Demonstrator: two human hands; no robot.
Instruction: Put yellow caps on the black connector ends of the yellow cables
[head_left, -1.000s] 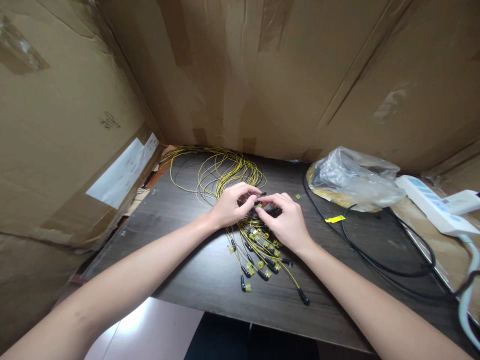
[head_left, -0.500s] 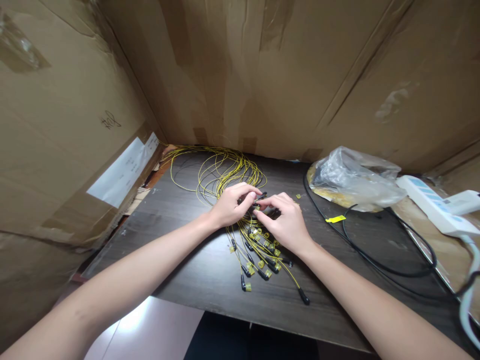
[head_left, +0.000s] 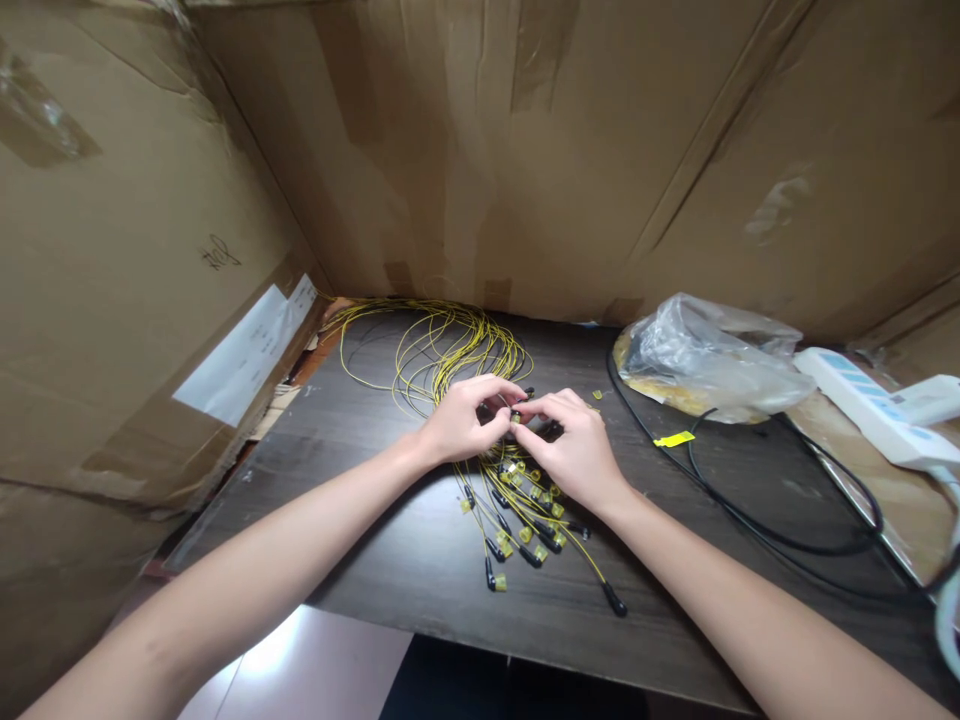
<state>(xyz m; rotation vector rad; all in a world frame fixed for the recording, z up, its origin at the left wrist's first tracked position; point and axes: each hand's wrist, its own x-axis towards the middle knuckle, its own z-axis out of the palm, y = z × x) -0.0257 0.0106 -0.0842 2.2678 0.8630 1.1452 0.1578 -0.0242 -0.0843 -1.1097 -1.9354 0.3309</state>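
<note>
Above the middle of the table, my left hand [head_left: 471, 420] and my right hand [head_left: 576, 447] meet fingertip to fingertip. Both are closed in a pinch around a black-ended wire [head_left: 516, 411] with a small clear yellow piece at it; the fingers cover most of it. Below my hands fans a bunch of thin yellow wires, with black ends [head_left: 491, 573] and small clear yellow pieces [head_left: 501, 582] beside or on them. One black wire end [head_left: 615, 600] lies apart, nearest the front edge. Behind my left hand, the yellow wires [head_left: 465, 340] run back in loose loops.
A clear plastic bag [head_left: 709, 355] holding yellowish material lies at the back right. Beside it are a white power strip [head_left: 870, 405] and a black cable [head_left: 795, 548] with a yellow tag [head_left: 673, 440]. Cardboard walls [head_left: 450, 150] close off the back and sides.
My left thumb and fingers have shifted slightly at the wire end, and the hands stay close together. The view has moved a little.
</note>
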